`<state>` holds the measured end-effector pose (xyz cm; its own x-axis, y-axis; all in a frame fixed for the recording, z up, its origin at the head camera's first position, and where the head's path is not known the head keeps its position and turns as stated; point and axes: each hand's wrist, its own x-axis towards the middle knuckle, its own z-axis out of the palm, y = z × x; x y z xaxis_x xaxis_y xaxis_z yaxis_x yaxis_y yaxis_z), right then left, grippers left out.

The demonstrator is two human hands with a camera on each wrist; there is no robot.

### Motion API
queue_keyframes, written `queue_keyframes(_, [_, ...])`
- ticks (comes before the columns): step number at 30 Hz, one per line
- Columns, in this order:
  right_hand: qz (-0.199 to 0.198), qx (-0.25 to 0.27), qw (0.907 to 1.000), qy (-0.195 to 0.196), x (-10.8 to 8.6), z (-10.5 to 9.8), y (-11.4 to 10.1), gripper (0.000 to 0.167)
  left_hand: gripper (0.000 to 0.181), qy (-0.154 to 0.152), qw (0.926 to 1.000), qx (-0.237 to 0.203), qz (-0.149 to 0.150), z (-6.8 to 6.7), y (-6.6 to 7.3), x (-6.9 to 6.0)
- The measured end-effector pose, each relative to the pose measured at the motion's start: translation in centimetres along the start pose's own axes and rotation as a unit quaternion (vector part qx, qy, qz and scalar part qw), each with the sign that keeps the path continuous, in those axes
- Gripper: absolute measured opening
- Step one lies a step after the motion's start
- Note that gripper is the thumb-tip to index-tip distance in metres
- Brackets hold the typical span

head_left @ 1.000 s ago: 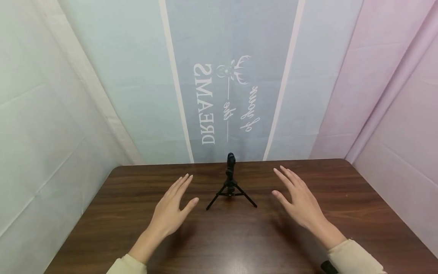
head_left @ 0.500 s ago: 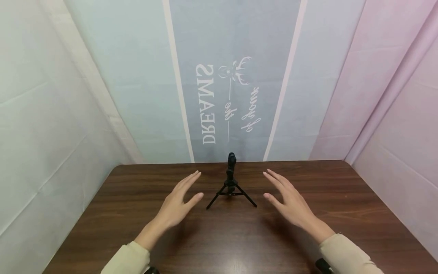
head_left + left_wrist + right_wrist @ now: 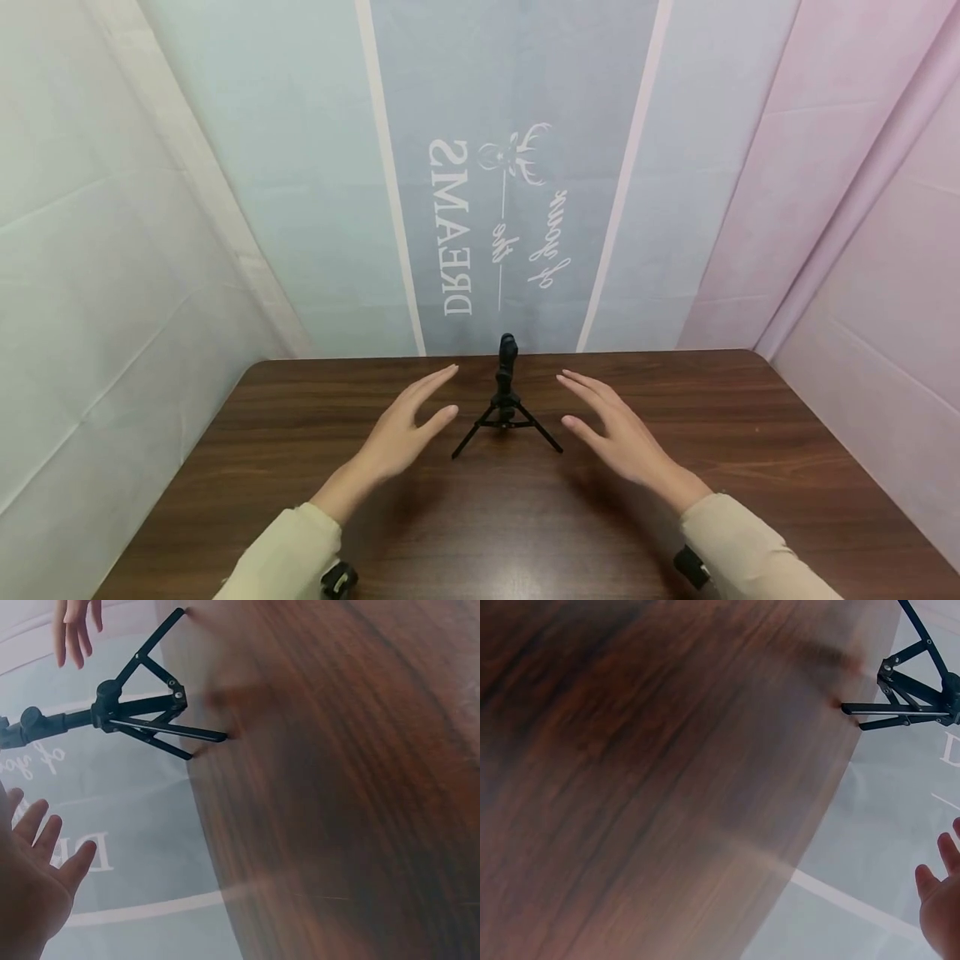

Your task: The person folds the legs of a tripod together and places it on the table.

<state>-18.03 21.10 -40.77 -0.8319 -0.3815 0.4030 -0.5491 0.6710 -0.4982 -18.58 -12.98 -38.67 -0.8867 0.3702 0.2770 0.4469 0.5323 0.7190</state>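
A small black tripod [image 3: 506, 404] stands upright on spread legs near the far edge of the brown wooden table [image 3: 510, 517]. Left of it, in the head view, my left hand [image 3: 397, 433] hovers with fingers extended and thumb apart. My right hand [image 3: 618, 433] mirrors it on the other side, fingers also extended. Neither hand touches the tripod, and both hold nothing. The left wrist view shows the tripod [image 3: 142, 705] sideways, with the left hand [image 3: 37, 877] below it. In the right wrist view only the tripod's lower part [image 3: 915, 690] and part of the right hand [image 3: 941, 900] appear.
Behind the table hangs a pale blue-grey cloth backdrop [image 3: 510, 83] with mirrored white lettering. White cloth [image 3: 112, 250] closes the left side and pinkish cloth [image 3: 885, 250] the right. A black wrist device [image 3: 339, 578] sits by the left sleeve, another [image 3: 691, 567] by the right.
Both hands have moved inward toward the tripod from either side, narrowing the space between them. The tripod has stayed in place.
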Motion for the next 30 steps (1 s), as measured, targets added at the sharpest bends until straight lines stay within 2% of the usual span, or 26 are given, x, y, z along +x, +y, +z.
queue_keyframes(13, [0.013,0.005,0.9997,-0.020,0.8,0.8,0.3,0.055,0.054,-0.014,0.9993,-0.034,0.013,-0.3,1.1,2.2])
queue_keyframes(22, [0.011,0.010,0.9994,-0.032,1.3,0.9,0.6,0.054,0.053,-0.014,0.9989,-0.032,0.030,-0.4,2.0,3.5])
queue_keyframes(30, [0.031,0.009,0.9984,-0.046,1.3,0.9,1.1,0.052,0.052,-0.021,0.9981,-0.039,0.044,-0.2,2.2,4.4])
